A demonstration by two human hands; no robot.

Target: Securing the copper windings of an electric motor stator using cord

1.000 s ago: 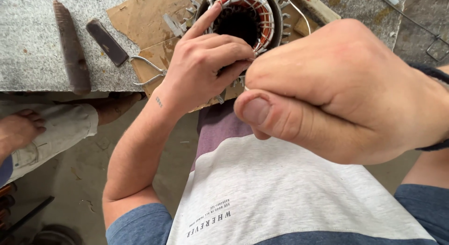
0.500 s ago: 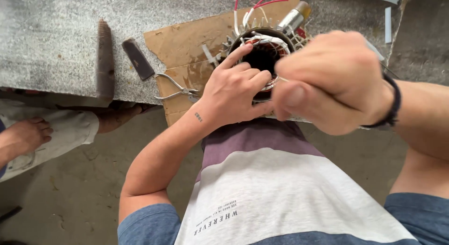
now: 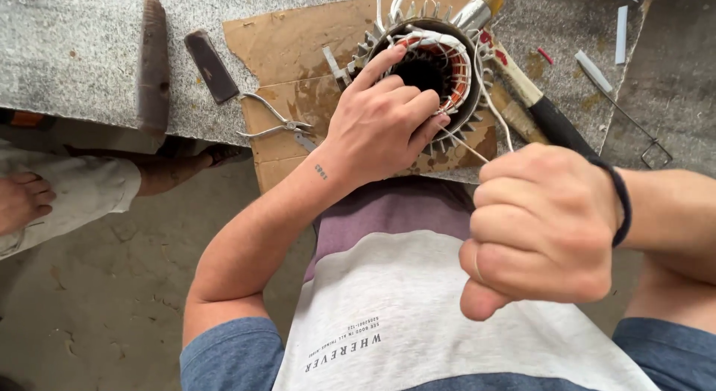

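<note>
in the head view, we see the motor stator [image 3: 429, 66] at the upper middle of the frame, a round metal ring with fins and white-bound copper windings, resting on a sheet of brown cardboard [image 3: 291, 55] on the grey speckled table [image 3: 67, 48]. our left hand [image 3: 380, 122] lies just below it, fingers curled over the near rim and the forefinger stretched along the winding, so it is closed around the stator's edge. a thin white cord [image 3: 466, 146] runs from the stator down and right to our right hand [image 3: 541, 227], which sits at the lower right of the frame, balled into a tight fist around the cord, thumb tucked under. a black band [image 3: 621, 201] circles that wrist.

left of the left hand, metal pliers [image 3: 276, 122] lie on the cardboard edge. further to the upper left lie a dark flat blade [image 3: 211, 65] and a long brown rasp-like tool [image 3: 153, 63]. a tool with a black and pale handle [image 3: 541, 107] lies right of the stator, and a thin wire hook [image 3: 634, 130] near the upper right. at the left edge, another person's bare foot [image 3: 22, 201] rests on the concrete floor [image 3: 97, 301].
</note>
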